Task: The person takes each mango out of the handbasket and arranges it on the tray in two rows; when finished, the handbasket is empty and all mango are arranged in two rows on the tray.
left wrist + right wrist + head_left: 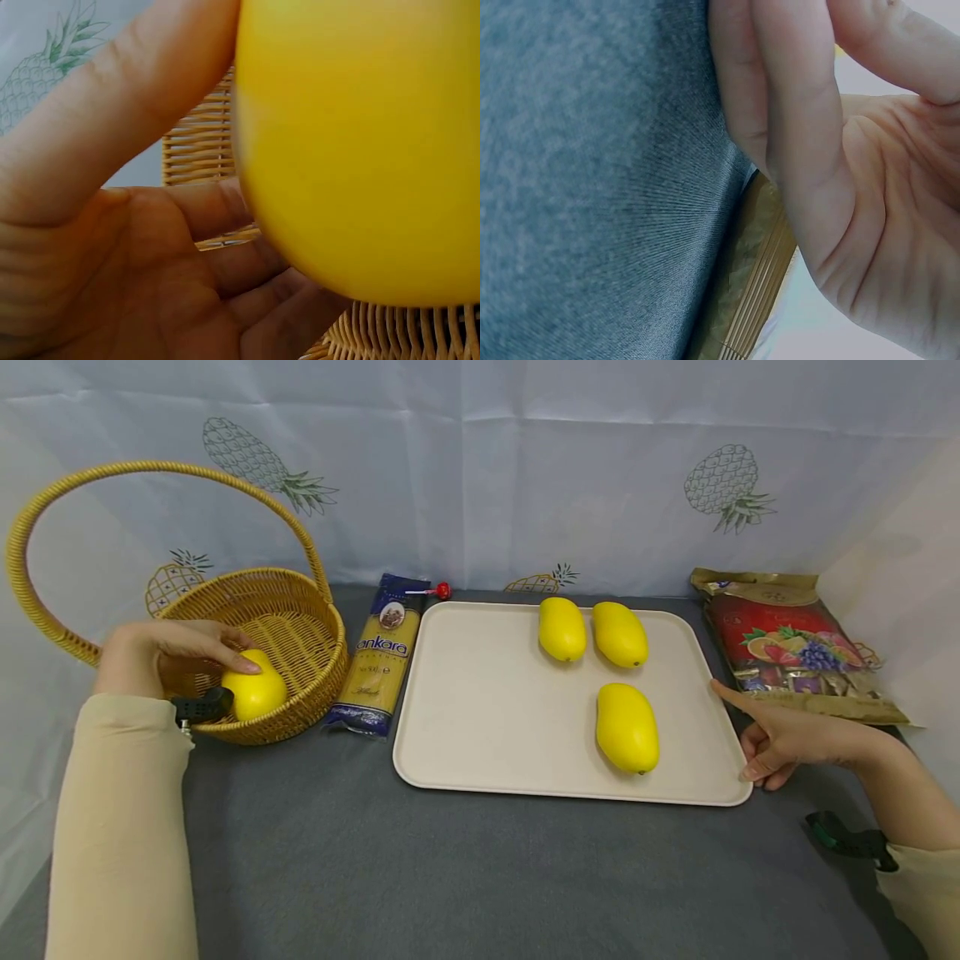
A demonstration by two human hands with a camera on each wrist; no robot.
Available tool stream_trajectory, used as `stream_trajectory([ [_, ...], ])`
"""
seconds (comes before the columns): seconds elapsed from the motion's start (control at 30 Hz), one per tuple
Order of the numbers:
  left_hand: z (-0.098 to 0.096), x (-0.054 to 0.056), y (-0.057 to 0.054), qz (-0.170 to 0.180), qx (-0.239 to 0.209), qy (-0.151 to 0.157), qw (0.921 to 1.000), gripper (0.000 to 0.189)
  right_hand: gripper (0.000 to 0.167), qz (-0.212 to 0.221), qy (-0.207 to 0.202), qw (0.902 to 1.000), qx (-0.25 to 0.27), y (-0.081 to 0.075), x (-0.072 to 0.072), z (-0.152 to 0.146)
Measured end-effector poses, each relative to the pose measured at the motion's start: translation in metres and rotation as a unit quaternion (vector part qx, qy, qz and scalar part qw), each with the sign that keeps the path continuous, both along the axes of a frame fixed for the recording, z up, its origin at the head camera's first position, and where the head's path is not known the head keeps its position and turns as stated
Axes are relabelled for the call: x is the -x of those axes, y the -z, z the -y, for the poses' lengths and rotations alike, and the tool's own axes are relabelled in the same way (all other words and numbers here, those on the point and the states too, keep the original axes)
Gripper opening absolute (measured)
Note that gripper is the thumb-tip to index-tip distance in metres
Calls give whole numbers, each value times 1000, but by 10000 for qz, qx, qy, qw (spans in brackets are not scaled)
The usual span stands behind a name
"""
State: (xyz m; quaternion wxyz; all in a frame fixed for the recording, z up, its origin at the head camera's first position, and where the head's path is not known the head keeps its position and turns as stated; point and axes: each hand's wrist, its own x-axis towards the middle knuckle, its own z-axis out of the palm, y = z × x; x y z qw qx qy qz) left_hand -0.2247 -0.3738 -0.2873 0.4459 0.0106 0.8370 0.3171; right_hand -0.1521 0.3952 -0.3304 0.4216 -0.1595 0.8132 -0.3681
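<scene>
Inside the wicker basket point(247, 581), at the left, my left hand point(183, 647) holds a yellow mango point(258, 689) between thumb and fingers. Close up in the left wrist view, the same mango point(360, 150) fills the right side, the thumb and fingers around it. My right hand point(795, 739) grips the right edge of a beige tray point(495, 710), its index finger stretched along the rim and the thumb near the front corner. On the tray lie three mangoes: two at the back, one mango point(627, 728) nearer the front. In the right wrist view, the curled fingers point(802, 112) hide the tray's edge.
A spaghetti packet point(378, 660) lies between basket and tray, with a red lollipop point(442, 591) at its top end. Behind my right hand is a red and gold candy bag point(795, 643). The basket's tall handle point(161, 467) arches above the left hand. A grey cloth point(480, 868) covers the table.
</scene>
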Motion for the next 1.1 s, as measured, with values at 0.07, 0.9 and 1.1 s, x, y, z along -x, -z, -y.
stream_trajectory([
  [0.07,0,0,0,126,-89,-138,9998,78,119,-1,-1,10000,-7,0,0,0],
  [0.9,-6,1,-1,114,-41,-117,9999,86,120,-38,55,10000,-70,-1,0,1],
  [1.1,-5,-1,-12,-977,-371,-202,9943,75,120,-22,76,9999,-115,-1,0,1],
])
